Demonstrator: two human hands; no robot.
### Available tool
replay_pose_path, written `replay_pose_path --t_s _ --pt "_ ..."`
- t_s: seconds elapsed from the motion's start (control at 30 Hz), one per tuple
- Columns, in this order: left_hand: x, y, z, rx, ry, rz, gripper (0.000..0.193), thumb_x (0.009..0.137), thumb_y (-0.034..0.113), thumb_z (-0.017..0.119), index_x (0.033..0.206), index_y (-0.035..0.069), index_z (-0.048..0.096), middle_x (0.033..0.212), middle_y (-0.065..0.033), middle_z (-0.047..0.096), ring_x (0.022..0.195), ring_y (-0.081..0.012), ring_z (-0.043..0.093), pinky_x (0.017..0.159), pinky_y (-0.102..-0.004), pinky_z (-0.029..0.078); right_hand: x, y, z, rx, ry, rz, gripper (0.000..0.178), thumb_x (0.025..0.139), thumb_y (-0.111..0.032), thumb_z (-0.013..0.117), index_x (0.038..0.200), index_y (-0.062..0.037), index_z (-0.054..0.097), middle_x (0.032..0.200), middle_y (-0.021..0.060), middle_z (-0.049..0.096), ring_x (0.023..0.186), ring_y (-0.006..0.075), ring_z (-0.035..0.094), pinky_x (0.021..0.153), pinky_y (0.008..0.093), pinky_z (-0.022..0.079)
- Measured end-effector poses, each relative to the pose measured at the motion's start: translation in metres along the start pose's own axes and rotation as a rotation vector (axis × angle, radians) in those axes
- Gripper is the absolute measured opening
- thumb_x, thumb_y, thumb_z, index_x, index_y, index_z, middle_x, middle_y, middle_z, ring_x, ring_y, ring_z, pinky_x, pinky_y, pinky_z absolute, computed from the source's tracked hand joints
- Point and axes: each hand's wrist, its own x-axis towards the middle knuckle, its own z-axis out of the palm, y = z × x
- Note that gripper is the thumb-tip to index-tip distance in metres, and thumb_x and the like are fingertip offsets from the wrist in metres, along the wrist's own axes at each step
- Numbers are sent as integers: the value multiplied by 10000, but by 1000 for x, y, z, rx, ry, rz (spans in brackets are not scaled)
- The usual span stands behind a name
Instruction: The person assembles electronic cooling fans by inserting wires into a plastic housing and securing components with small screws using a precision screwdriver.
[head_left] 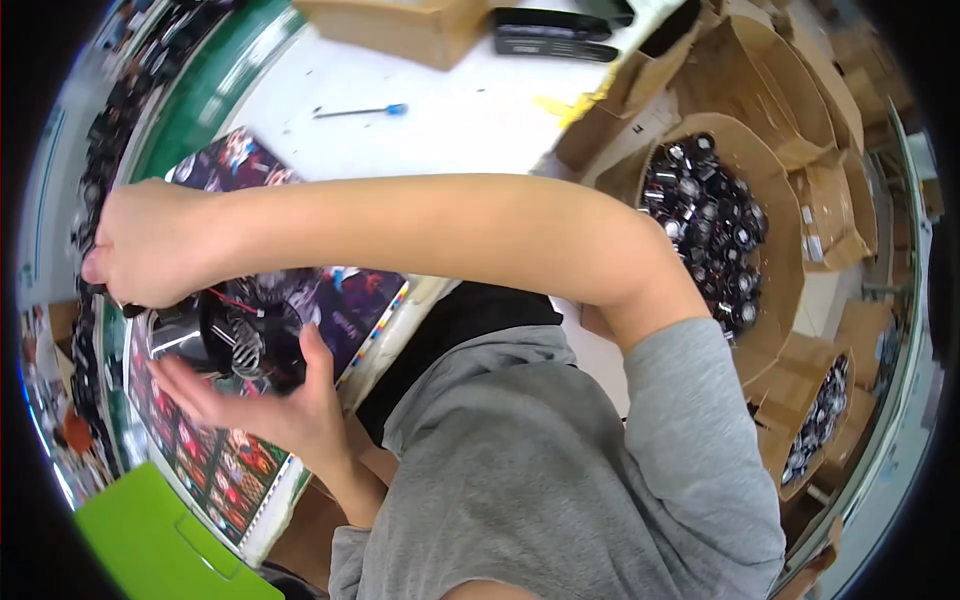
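My right arm reaches across the bench to the left, and my right hand (pixel 155 245) is closed in a fist at the far left. A small dark bit shows under its fingers, but what it grips is hidden. Below it, my left hand (pixel 255 410) is open, fingers stretched and thumb raised, beside several glossy black rounded parts (pixel 205 335). Among these parts are a silver ribbed piece (pixel 246 350) and a thin red wire (pixel 235 300) with a small pale connector. They lie on a dark printed sheet (pixel 350 305) with colourful pictures, partly covered by my arm.
A blue-handled screwdriver (pixel 395 109) lies on the white bench (pixel 440 140). Behind it are a cardboard box (pixel 400 30) and black cases (pixel 555 45). On the right, a large carton (pixel 785 290) holds many black parts (pixel 705 220). A bright green panel (pixel 150 545) stands lower left.
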Motion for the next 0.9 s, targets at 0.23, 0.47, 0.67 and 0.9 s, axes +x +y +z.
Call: replay_pose_path --t_s 0.23,0.47,0.67,0.9 --pt "5 -32 -13 216 -163 14 690 685 271 706 1278 107 394 1370 -181 214 1272 -365 157 1021 -486 146 50 41 22 -160 -146 64 306 826 -296 503 757 -54 677 659 89 625 553 191 584 560 317 464" --pt "12 -17 -7 51 -187 164 569 709 202 671 1221 78 456 1330 -173 306 1255 -331 237 1013 -460 171 4 74 -16 -733 -71 -223 246 791 -172 442 766 -29 641 730 207 601 690 361 584 638 418 471" --pt "16 -15 -7 92 -67 137 496 756 209 630 1169 -12 467 1236 -185 401 1155 -314 382 957 -418 290 -38 53 5 -996 146 -239 167 658 -128 559 731 21 583 656 152 601 632 288 621 538 399 482" --pt "42 -25 -3 112 -277 138 471 810 175 577 1230 32 420 1248 -176 410 1166 -299 371 974 -398 253 -59 50 -18 -848 164 -233 192 602 -171 609 653 14 606 643 133 605 622 246 615 511 338 480"
